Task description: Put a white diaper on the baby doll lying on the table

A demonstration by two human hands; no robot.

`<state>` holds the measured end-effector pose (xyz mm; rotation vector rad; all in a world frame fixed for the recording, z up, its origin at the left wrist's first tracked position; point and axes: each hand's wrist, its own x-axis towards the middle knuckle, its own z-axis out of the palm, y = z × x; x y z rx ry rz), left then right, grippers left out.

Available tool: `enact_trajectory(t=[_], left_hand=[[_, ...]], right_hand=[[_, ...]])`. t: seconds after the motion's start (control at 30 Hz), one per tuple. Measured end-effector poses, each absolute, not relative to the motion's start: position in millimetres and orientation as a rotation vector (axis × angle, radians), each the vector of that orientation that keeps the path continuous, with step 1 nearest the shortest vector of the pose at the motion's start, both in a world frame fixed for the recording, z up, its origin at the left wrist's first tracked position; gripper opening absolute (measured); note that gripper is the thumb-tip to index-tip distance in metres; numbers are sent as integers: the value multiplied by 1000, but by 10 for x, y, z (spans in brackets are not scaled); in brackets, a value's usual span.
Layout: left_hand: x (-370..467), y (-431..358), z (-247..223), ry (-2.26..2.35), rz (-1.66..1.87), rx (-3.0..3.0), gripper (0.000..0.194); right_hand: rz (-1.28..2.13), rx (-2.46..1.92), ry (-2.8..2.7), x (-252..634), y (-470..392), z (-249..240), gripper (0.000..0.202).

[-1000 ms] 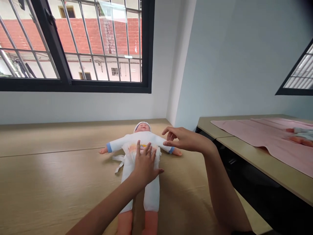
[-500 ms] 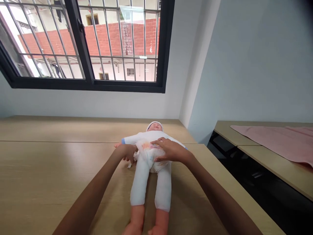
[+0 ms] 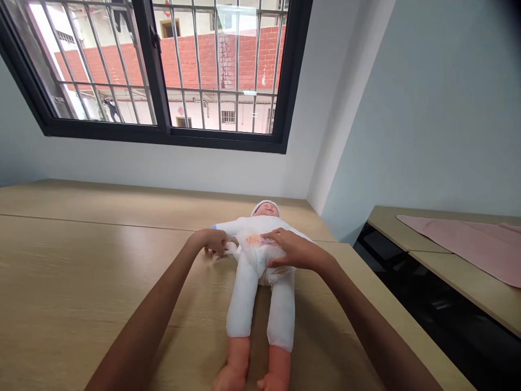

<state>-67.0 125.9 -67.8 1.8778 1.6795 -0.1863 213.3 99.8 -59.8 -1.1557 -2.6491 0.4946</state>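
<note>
A baby doll [image 3: 240, 307] in a white suit and cap lies on its back on the wooden table [image 3: 101, 293], feet toward me. Around its hips is a white diaper [image 3: 260, 255] with a coloured print at the front. My right hand [image 3: 295, 250] rests on the diaper's front, fingers spread. At the doll's side, my left hand [image 3: 214, 241] has its fingers closed on the diaper's side tab [image 3: 231, 248], which is stretched out away from the hip. Part of that tab is hidden by my fingers.
A second table [image 3: 448, 266] stands at the right with a pink cloth [image 3: 468, 239] on it. Between the two tables runs a dark gap [image 3: 407, 293]. Behind are the wall and a barred window [image 3: 220, 70].
My left hand has pulled the diaper's side tab outward, away from the doll's hip. My right hand stays on the diaper's front. The whole view has shifted and tilted slightly.
</note>
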Motion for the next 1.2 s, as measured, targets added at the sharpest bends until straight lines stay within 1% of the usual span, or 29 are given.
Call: enact_trajectory(t=[0.13,0.33,0.43,0.53,0.67,0.83,1.0,1.2], left_hand=[[-739,1230,-589,1580,1,1941,12],[-794,1198,-436,1490,220,2064,16],[-783,1200,-418,1434,302,2110,21],[-765,1209,-421,1366,373,2164,20],[-745,1187,-397,1270,375,2167,14],[-651,1074,-320,1174,200,2198,13],[-483,979,-280,1152,147,2283,16],[-338,1032,-368,1057,263,2334,19]], right_hand=[[439,-1161,-2668,2115,991,-620,73],[330,-889,-2708,1908,1006,-728,84],[300,-829,-2724,1792,1002,-814,82],[239,-846,-2720,1718,988,-889,75],[139,-935,-2731,1643,942,-941,63],[102,-1019,-2805,1558,870,-923,66],[172,-1026,-2816,1559,850,-873,66],[352,-919,-2869,1640,884,-794,57]])
